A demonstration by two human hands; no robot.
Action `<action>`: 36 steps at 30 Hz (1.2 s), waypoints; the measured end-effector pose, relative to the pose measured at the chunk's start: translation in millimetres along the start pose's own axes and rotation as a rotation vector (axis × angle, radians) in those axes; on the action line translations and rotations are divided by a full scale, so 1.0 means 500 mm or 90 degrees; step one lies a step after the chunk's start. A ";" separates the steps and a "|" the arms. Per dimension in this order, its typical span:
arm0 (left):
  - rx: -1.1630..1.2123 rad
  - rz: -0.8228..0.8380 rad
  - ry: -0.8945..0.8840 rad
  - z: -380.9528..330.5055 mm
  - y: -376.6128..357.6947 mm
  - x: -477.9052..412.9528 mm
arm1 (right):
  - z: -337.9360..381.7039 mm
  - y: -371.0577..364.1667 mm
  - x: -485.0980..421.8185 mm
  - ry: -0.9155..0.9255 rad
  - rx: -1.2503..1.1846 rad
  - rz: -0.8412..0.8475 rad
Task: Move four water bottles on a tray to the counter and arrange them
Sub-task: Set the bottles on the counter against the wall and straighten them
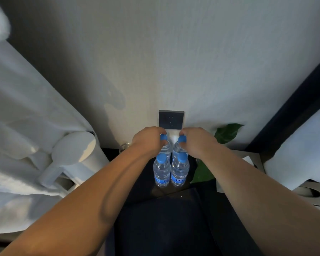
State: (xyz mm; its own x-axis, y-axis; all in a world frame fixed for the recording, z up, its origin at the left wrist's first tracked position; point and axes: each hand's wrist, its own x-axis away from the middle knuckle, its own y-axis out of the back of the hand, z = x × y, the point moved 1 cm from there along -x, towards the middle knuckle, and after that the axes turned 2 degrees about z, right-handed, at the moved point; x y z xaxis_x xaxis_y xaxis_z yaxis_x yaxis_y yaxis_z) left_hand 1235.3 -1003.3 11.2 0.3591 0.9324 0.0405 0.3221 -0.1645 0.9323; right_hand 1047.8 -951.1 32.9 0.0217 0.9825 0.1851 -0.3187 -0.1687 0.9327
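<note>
Several clear water bottles with blue caps stand in a tight block on the dark counter [142, 183] near the wall. The front left bottle [162, 171] and front right bottle [180, 169] stand free. Behind them, my left hand [149, 140] grips the neck of the back left bottle [166, 147], its blue cap showing between my fingers. My right hand [197, 142] grips the neck of the back right bottle [178, 147] the same way. A dark flat tray [164, 218] lies in front of the bottles, close to me.
A black wall socket [171, 119] sits just behind the bottles. A white kettle [76, 159] stands to the left beside white cloth. Green leaves [227, 133] and a glass [125, 145] are near the wall. A white towel [303, 150] lies at right.
</note>
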 end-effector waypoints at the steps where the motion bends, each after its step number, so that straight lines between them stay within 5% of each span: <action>1: 0.003 -0.004 -0.002 0.000 -0.001 -0.003 | -0.002 -0.001 -0.003 0.005 0.003 -0.003; 20: -0.010 -0.050 -0.044 -0.002 -0.010 -0.032 | -0.006 0.001 -0.041 0.031 0.032 -0.026; 36: 0.003 -0.077 -0.025 0.014 -0.007 -0.021 | -0.035 -0.044 -0.005 0.058 -0.121 -0.138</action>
State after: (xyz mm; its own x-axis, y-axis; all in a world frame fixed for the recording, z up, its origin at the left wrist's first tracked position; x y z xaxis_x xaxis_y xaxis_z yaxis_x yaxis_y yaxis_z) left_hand 1236.3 -1014.7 5.2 0.3519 0.9320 -0.0864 0.3691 -0.0534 0.9279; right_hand 1038.2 -948.2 6.3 0.0269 0.9985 -0.0485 -0.4873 0.0555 0.8715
